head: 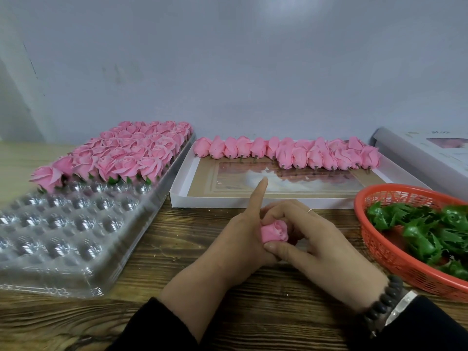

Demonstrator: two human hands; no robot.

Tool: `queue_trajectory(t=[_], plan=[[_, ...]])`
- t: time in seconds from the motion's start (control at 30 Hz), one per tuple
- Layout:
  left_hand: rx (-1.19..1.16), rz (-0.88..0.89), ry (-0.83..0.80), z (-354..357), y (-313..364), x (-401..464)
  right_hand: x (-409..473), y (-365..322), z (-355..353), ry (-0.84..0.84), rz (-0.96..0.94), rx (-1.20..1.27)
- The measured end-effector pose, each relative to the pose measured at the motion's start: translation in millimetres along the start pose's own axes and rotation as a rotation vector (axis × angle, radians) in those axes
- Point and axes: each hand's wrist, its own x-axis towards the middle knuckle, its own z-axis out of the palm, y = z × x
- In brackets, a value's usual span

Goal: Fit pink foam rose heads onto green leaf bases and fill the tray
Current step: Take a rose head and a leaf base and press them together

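A pink foam rose head point(274, 231) sits between both my hands above the wooden table. My left hand point(238, 239) wraps around it from the left, with the index finger sticking straight up. My right hand point(314, 241) holds it from the right, thumb across the front; any leaf base under it is hidden. The clear plastic tray point(76, 231) lies at left, its far rows filled with finished roses point(121, 153) and its near cups bare. A white box point(182, 196) behind my hands holds loose rose heads point(304, 152) along its far side.
An orange mesh basket point(374, 247) with several green leaf bases point(425, 231) stands at the right. A grey-white box lid point(425, 153) lies at the back right. A pale wall runs close behind the table.
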Motion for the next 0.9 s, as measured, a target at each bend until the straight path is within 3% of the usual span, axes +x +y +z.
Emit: queue_trajectory(t=[0.43,0.77,0.9], plan=[[-0.111,-0.066,-0.051,1,1,0,3,7,7,0.07,0.159,0.517],[-0.149,-0.107,-0.081,-2,-3,0,4,10,9,0.14,0.242,0.603],[-0.104,-0.135,-0.034,-13,1,-2,6,20,7,0.293,0.33,0.684]])
